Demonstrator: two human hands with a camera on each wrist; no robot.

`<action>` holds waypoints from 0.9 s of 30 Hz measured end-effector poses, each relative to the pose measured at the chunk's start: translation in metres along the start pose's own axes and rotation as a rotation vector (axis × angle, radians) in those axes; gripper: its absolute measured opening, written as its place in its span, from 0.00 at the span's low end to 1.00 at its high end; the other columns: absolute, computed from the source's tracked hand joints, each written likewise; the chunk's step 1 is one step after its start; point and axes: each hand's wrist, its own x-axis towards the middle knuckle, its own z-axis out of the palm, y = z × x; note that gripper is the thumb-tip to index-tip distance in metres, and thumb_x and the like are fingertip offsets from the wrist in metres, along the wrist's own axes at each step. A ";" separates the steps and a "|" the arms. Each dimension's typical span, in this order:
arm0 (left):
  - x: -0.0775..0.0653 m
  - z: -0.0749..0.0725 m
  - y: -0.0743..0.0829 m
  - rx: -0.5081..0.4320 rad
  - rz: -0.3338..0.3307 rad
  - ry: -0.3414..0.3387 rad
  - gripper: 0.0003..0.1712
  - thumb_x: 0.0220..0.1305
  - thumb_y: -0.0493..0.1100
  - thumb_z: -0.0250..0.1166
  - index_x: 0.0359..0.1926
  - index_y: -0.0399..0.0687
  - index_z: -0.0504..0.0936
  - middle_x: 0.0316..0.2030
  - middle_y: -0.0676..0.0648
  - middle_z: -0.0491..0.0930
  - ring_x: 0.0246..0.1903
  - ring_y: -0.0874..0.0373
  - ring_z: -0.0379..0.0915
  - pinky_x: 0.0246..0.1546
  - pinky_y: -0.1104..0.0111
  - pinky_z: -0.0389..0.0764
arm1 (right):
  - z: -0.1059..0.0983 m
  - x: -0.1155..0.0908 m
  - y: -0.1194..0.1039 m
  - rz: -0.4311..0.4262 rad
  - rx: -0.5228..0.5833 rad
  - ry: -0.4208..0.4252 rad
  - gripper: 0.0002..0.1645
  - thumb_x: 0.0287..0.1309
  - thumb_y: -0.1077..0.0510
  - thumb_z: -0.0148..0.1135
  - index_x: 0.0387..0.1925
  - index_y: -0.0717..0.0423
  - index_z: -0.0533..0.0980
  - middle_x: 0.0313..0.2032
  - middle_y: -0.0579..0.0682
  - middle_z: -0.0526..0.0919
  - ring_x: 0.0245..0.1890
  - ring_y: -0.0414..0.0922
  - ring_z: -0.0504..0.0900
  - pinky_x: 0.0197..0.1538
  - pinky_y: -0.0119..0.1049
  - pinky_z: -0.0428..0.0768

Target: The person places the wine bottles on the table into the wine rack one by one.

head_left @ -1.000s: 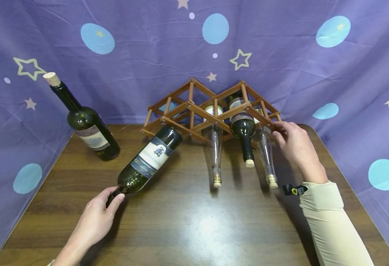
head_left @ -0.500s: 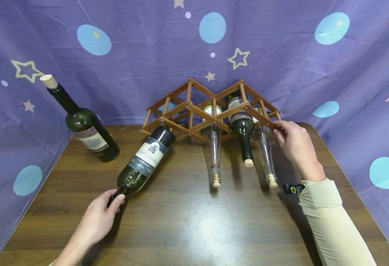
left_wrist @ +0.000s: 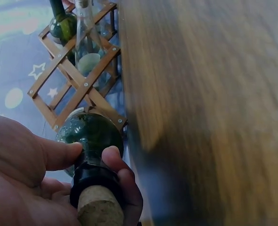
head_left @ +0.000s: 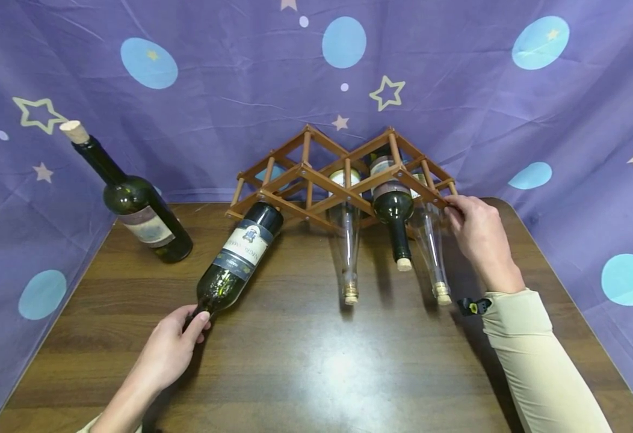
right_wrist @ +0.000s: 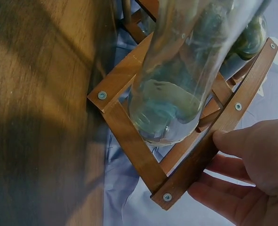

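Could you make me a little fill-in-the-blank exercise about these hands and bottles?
1. The left hand grips a dark bottle by its ____.
2. The right hand pinches one end of a wooden rack holding ____ clear bottles.
3. The upright bottle, leftmost in the head view, is plugged with a ____.

Missing words: neck; two; cork.

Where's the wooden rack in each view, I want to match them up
Head: wooden rack, just above centre.
Left wrist: wooden rack, upper left.
Right wrist: wooden rack, across the middle, reaching the top edge.
Shared landmark: the brown tabletop, below, right and left of it respectively.
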 end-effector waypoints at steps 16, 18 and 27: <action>0.007 0.006 0.015 -0.237 -0.050 -0.114 0.18 0.78 0.47 0.51 0.50 0.34 0.77 0.36 0.44 0.80 0.31 0.59 0.75 0.30 0.70 0.75 | 0.001 0.001 0.001 -0.006 -0.015 0.014 0.11 0.64 0.65 0.62 0.47 0.62 0.82 0.40 0.62 0.84 0.39 0.61 0.81 0.44 0.56 0.77; 0.009 0.006 0.018 -0.272 -0.084 -0.151 0.19 0.78 0.47 0.51 0.51 0.34 0.76 0.36 0.43 0.79 0.30 0.59 0.74 0.25 0.70 0.73 | 0.001 0.000 0.001 -0.003 -0.014 0.013 0.11 0.64 0.65 0.62 0.47 0.62 0.82 0.40 0.62 0.84 0.39 0.61 0.81 0.44 0.56 0.77; 0.014 0.006 0.028 -0.407 -0.124 -0.250 0.22 0.79 0.49 0.49 0.55 0.31 0.72 0.37 0.41 0.78 0.29 0.55 0.72 0.19 0.68 0.72 | 0.001 0.000 -0.001 -0.012 -0.003 0.015 0.11 0.64 0.66 0.61 0.47 0.62 0.82 0.40 0.62 0.84 0.39 0.61 0.82 0.44 0.56 0.77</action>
